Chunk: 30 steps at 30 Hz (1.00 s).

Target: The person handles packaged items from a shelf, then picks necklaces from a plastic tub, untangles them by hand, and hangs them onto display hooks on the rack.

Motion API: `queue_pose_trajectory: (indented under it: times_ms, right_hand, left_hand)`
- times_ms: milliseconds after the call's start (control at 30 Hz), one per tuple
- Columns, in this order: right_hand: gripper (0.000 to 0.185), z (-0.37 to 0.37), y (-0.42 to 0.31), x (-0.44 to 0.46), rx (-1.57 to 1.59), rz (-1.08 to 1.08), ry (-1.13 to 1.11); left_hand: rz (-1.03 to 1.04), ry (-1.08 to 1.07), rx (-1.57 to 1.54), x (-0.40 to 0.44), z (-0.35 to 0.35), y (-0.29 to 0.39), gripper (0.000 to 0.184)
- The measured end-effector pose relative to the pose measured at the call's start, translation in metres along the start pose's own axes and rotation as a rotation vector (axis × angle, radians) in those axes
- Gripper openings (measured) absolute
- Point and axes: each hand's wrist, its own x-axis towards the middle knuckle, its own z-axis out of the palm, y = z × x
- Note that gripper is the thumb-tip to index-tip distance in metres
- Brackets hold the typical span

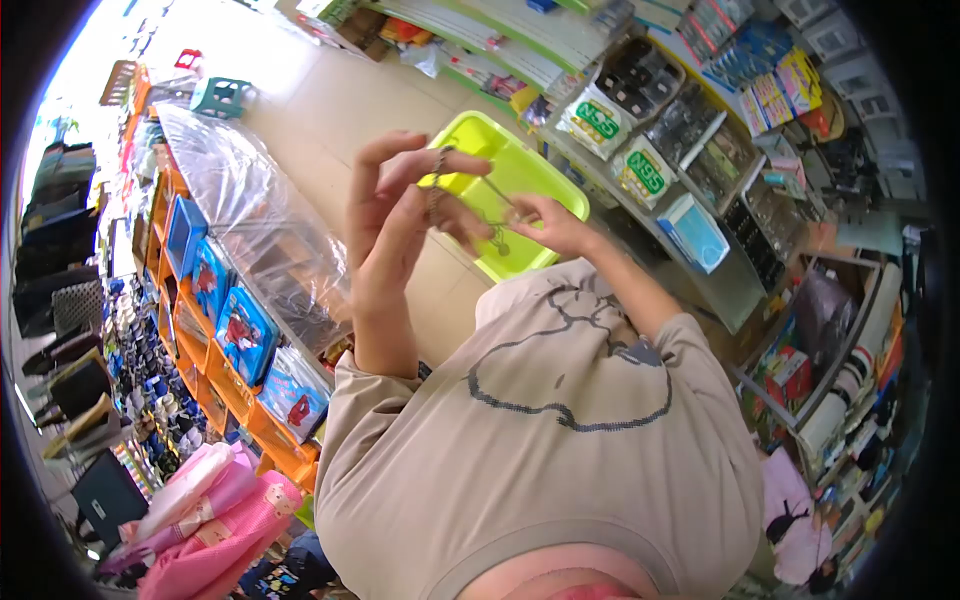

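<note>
My left hand (395, 215) is raised with its fingers bent and spaced apart, and a thin dark chain-like strand (437, 178) hangs over them. The strand looks twisted or beaded; its exact kind is too small to tell. My right hand (548, 224) is lower and to the right, its thumb and fingers pinched on a thin straight length that runs up toward the left fingertips. A small loose loop (498, 238) dangles between the two hands. Behind both hands is a lime-green plastic tub (575, 195).
On the left, orange shelving (205, 365) carries blue picture boxes (245, 335) and clear plastic sheeting (260, 200). At right stands a counter with N95 packs (645, 170) and trays of small goods. Pink bags (225, 530) lie at lower left. A green stool (220, 97) stands farther back.
</note>
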Motion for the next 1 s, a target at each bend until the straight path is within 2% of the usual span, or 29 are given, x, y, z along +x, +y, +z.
queue_pose_trajectory:
  times_ms: [33, 133, 233, 500, 867, 1000]
  right_hand:
    - [0.04, -0.006, 0.0, 0.004, -0.025, 0.028, -0.093]
    - [0.018, -0.005, -0.012, -0.028, 0.124, 0.084, -0.02]
    - [0.017, -0.021, -0.028, -0.066, 0.047, 0.237, -0.022]
    - [0.015, -0.063, -0.059, -0.168, 0.208, 0.196, 0.24]
    - [0.015, -0.09, -0.092, -0.229, 0.151, 0.229, 0.472]
    - [0.015, -0.087, -0.09, -0.237, 0.171, 0.253, 0.493]
  left_hand:
    - [-0.018, 0.012, -0.067, 0.004, 0.004, 0.003, 0.042]
    - [0.024, -0.023, -0.1, 0.003, -0.001, 0.003, 0.041]
    - [-0.003, -0.023, -0.085, -0.001, -0.004, 0.006, 0.04]
    - [-0.1, 0.14, -0.101, -0.005, -0.033, -0.009, 0.036]
    - [-0.256, 0.097, -0.152, 0.009, -0.025, -0.036, 0.038]
    - [-0.259, -0.005, -0.255, 0.015, -0.025, -0.04, 0.041]
